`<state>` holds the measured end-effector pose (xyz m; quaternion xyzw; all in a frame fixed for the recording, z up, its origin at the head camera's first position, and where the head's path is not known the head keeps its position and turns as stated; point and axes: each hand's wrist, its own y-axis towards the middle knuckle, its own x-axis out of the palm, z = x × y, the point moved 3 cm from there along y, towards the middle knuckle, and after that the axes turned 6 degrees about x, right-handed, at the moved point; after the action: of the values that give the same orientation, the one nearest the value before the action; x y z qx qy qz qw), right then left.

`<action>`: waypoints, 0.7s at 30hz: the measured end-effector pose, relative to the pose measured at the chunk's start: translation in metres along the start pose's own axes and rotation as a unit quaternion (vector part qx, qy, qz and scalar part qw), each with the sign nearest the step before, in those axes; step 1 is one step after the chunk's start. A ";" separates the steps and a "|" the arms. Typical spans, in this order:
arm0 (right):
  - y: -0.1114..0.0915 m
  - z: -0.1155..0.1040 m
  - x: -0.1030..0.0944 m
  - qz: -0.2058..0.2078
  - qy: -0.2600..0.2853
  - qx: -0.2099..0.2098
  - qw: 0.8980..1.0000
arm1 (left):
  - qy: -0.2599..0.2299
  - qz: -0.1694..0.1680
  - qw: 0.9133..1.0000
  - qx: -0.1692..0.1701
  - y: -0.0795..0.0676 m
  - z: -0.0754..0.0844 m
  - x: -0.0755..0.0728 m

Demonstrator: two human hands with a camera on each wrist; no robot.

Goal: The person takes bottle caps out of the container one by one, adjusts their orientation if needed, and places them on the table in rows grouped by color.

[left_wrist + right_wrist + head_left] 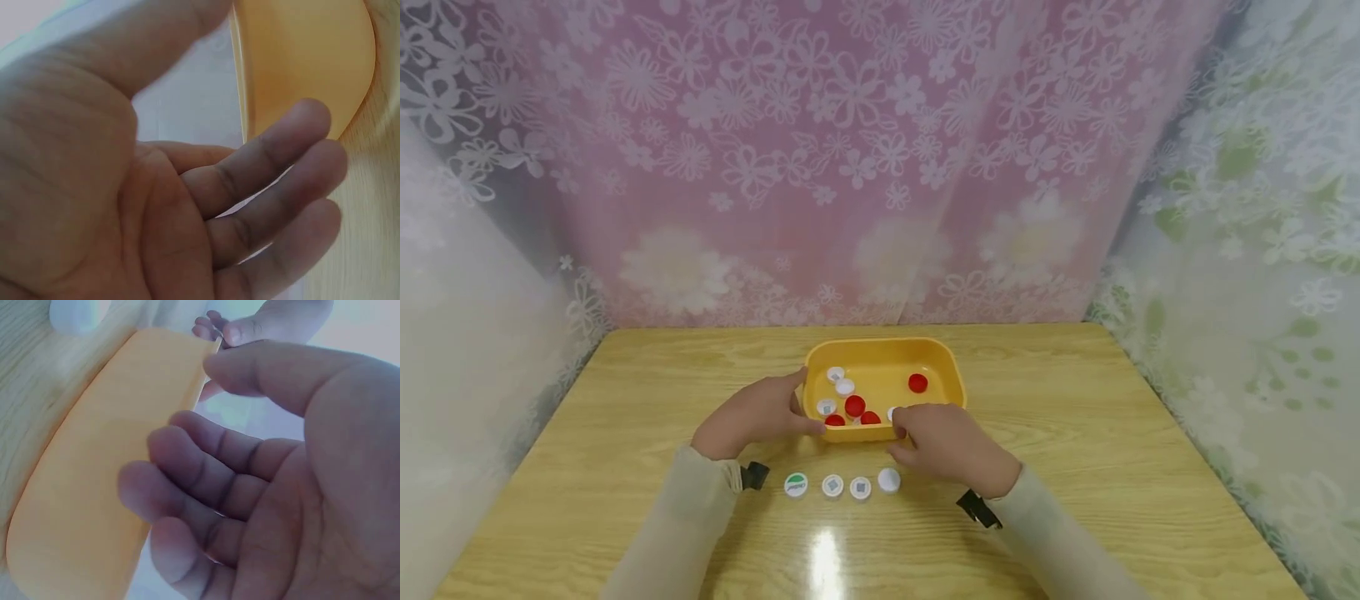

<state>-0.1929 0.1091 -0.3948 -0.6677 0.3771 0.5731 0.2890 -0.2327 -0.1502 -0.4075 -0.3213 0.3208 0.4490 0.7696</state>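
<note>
A yellow plastic tub (943,367) stands on the table with red and white bottle caps in it. My left hand (763,414) rests against its left end, index finger at the left rim and thumb at the near corner; the other fingers extend loosely in the left wrist view. My right hand (947,442) is at the tub's near rim, right of centre, its fingers loosely bent and nothing seen between them in the right wrist view. Beside its fingertips lies a white cap (892,413) inside the tub. A red cap (918,383) lies farther back.
Before the tub several caps lie in a row: one with a green mark (796,485), two with grey squares, and a plain white cap (889,480). The wooden table (1037,367) meets a pink flowered curtain (850,208) behind, with pale curtains at both sides.
</note>
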 end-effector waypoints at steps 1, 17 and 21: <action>0.001 0.001 0.000 0.006 -0.002 0.000 1.000 | -0.004 -0.001 1.000 -0.001 0.000 0.000 0.000; 0.004 0.003 0.000 0.003 0.006 0.009 1.000 | -0.008 -0.005 1.000 -0.010 0.000 0.003 -0.001; 0.005 0.003 0.000 0.006 0.008 0.004 1.000 | -0.010 -0.002 1.000 -0.007 -0.001 0.002 -0.001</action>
<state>-0.1989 0.1082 -0.3952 -0.6692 0.3853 0.5678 0.2852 -0.2319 -0.1494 -0.4051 -0.3230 0.3088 0.4527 0.7716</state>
